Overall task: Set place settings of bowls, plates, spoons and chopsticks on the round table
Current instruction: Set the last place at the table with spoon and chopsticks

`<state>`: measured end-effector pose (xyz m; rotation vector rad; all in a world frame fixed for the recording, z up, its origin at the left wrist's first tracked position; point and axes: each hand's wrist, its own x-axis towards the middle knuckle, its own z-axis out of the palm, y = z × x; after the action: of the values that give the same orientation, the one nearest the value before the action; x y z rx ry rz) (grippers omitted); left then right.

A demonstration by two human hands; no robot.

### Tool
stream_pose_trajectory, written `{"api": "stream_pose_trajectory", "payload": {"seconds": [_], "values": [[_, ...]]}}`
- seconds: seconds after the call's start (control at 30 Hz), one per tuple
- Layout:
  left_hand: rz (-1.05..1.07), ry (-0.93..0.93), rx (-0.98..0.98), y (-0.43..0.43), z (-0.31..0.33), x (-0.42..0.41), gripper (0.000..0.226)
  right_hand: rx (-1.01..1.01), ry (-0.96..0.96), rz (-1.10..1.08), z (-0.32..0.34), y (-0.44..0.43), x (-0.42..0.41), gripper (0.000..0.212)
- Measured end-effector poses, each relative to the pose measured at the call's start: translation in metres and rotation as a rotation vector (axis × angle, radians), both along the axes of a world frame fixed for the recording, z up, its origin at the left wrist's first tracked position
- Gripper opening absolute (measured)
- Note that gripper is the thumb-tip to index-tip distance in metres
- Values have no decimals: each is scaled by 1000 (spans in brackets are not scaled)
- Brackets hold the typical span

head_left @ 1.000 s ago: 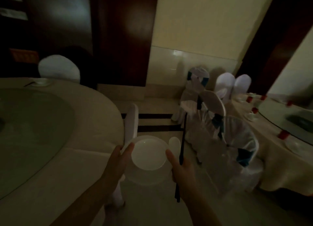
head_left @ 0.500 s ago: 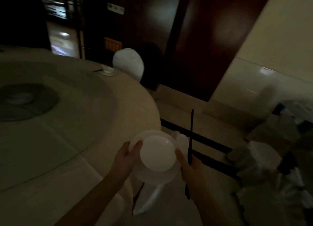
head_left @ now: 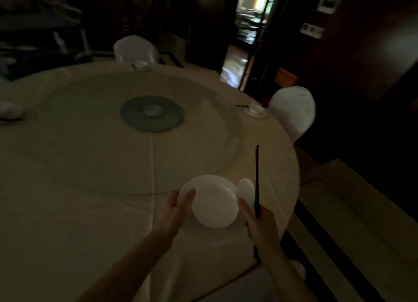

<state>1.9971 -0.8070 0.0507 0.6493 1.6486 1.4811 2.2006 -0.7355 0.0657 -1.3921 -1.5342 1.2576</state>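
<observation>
A white bowl (head_left: 214, 207) sits on a white plate (head_left: 194, 184) that I carry with both hands over the near right part of the round table (head_left: 90, 211). My left hand (head_left: 175, 209) grips the plate's left rim, thumb on top. My right hand (head_left: 260, 220) holds the right side, together with a white spoon (head_left: 246, 187) and dark chopsticks (head_left: 257, 175) that point away from me. The room is dim.
A glass turntable (head_left: 144, 129) with a dark centre disc covers the table's middle. Place settings stand at the far edge (head_left: 140, 65) and the right edge (head_left: 255, 110), each by a white-covered chair (head_left: 293, 113). Something white (head_left: 10, 110) lies at the left edge. An open doorway (head_left: 246, 36) lies beyond.
My view has swung left from the floor and chairs onto the round table. The plate, bowl, spoon and chopsticks, held the same way, now hover over the tablecloth instead of beside the table.
</observation>
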Motion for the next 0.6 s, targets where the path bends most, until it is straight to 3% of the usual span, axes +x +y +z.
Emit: {"api": "stream_pose_trajectory", "payload": {"seconds": [0.17,0.37,0.6], "values": [[171,18,2,12,-12,19,49,-16,-70,249,-18,58,3,37],[324,31,-148,24,-60,24,53,-26,-151,412,-69,99,-5,47],[323,34,-264,25,-127,18,54,-41,-227,544,-140,126,-15,51]]}}
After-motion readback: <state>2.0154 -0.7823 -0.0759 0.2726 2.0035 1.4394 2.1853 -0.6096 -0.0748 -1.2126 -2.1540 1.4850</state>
